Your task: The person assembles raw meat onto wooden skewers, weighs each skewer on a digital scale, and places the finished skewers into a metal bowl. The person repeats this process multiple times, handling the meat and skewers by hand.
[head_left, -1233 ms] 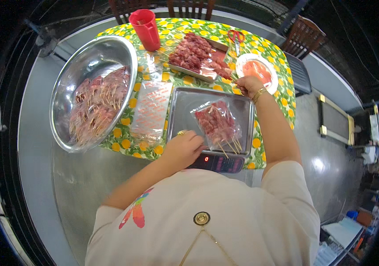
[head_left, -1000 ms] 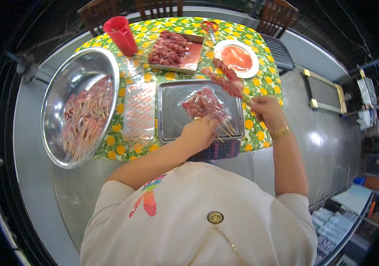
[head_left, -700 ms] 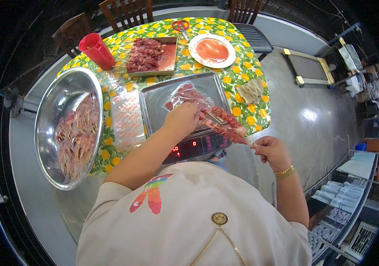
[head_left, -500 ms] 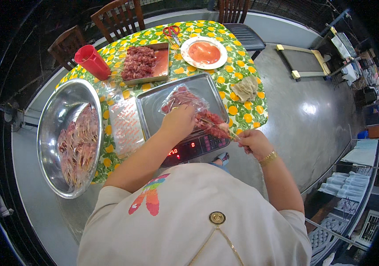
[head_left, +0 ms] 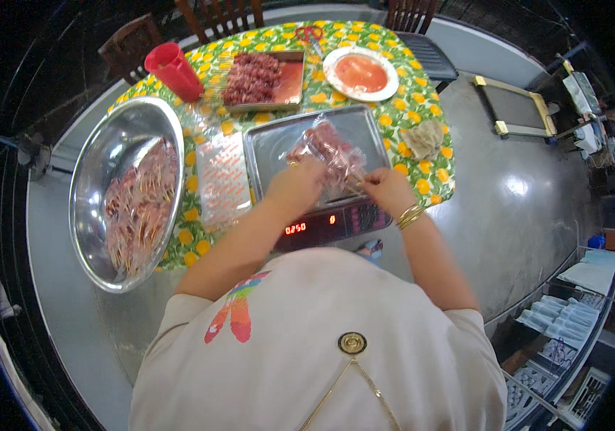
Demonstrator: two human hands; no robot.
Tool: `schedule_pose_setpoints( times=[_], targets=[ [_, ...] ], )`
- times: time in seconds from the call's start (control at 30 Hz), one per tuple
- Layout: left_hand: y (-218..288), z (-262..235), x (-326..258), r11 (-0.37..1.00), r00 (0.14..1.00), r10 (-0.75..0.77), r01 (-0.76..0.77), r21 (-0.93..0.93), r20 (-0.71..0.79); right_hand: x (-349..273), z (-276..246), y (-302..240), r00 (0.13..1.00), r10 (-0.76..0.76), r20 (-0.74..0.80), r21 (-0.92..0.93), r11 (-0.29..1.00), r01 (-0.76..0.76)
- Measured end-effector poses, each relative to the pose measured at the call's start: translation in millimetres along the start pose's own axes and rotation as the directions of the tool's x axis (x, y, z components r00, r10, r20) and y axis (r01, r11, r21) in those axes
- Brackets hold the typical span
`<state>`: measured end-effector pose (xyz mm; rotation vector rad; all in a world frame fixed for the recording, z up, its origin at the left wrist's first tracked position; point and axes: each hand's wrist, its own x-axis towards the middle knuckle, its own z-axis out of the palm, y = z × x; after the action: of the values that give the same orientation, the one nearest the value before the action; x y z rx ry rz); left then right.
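Observation:
Over the metal tray [head_left: 259, 161] on the digital scale [head_left: 318, 228], raw meat skewers [head_left: 325, 140] lie inside a clear plastic bag [head_left: 353, 159]. My left hand [head_left: 300, 188] is closed on the near left edge of the bag. On the right side, my right hand [head_left: 389, 191] pinches the stick ends of the skewers at the bag's mouth. The meat ends point away from me. My fingers partly cover the sticks and the bag's opening.
Bagged skewers [head_left: 142, 205] fill part of a large steel basin [head_left: 86, 237] at left. Flat plastic bags [head_left: 223, 179] lie beside the tray. Farther back are a red pitcher [head_left: 174, 72], a pan of skewers [head_left: 251, 77], scissors [head_left: 310, 34], a plate [head_left: 333, 80] and a cloth [head_left: 424, 138].
My right hand has moved up and left, bringing the skewers from beside the bag into it. My left hand stays at the bag. The whole view has shifted slightly.

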<state>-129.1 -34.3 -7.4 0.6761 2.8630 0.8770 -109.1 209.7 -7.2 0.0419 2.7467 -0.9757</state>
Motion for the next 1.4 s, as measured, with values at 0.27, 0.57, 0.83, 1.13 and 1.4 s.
schedule_pose_setpoints(
  times=[0.27, 0.57, 0.83, 1.13, 1.4],
  targets=[
    [-96.4, -70.2, -55.7, 0.946, 0.879, -0.325, 0.302, -0.12, -0.349, -13.3, -67.5, 16.2, 0.978, 0.206, -0.022, 0.192, 0.961, -0.198],
    [-92.5, -60.4, -147.8, 0.894, 0.803, -0.448, 0.414, -0.173, -0.394, 97.4, -74.0, -55.9, 0.988, -0.152, -0.027, 0.022, 0.988, 0.153],
    [-61.9, -40.1, -265.6, 0.649, 0.515, -0.742, 0.713, -0.266, -0.429, 288.5, 53.6, -204.3, 0.767, -0.62, 0.169, -0.21, 0.737, 0.642],
    [0.6, -5.5, -340.0, 0.342, 0.166, -0.896, 0.849, -0.403, -0.412, 354.7, 201.2, -290.4, 0.902, -0.391, 0.184, -0.548, 0.721, 0.424],
    [7.0, -3.7, -360.3, 0.375, 0.182, -0.882, 0.831, -0.412, -0.434, 344.1, 177.8, -292.3, 0.889, -0.42, 0.183, -0.618, 0.654, 0.436]
  ],
)
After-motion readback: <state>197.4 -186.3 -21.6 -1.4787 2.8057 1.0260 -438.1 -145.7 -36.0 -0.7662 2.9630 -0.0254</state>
